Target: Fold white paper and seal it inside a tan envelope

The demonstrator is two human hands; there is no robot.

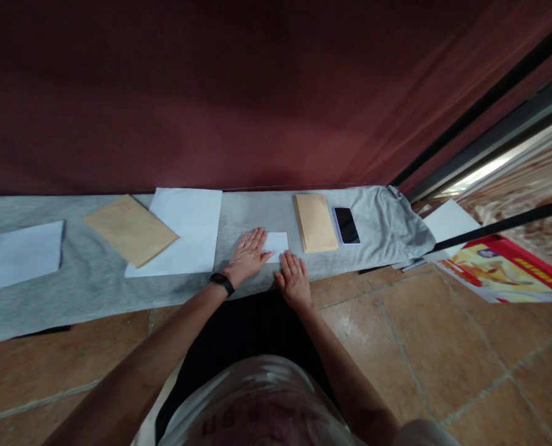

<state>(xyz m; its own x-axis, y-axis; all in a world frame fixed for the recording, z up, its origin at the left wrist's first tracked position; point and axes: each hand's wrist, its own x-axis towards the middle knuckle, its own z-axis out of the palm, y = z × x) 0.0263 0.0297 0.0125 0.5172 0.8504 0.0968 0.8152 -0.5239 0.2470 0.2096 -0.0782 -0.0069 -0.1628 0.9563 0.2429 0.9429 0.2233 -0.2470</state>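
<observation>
A small white sheet of paper point(277, 243), perhaps folded, lies on the grey cloth in front of me. My left hand point(250, 251) rests flat over its left part, fingers stretched out. At its lower right corner lies my right hand point(295, 277), palm down with the fingers extended, close to or touching the edge. To the right is a stack of brown envelopes point(317, 223). Left of my hands, a brown envelope point(131, 230) overlaps large white sheets of paper point(189, 232).
A phone point(347, 225) lies right of the envelope stack. More white paper point(20, 254) sits at the far left of the cloth-covered bench point(90, 288). A dark red curtain point(257, 111) hangs behind. On the right are a black bar point(503, 230) and a red and yellow box point(512, 269).
</observation>
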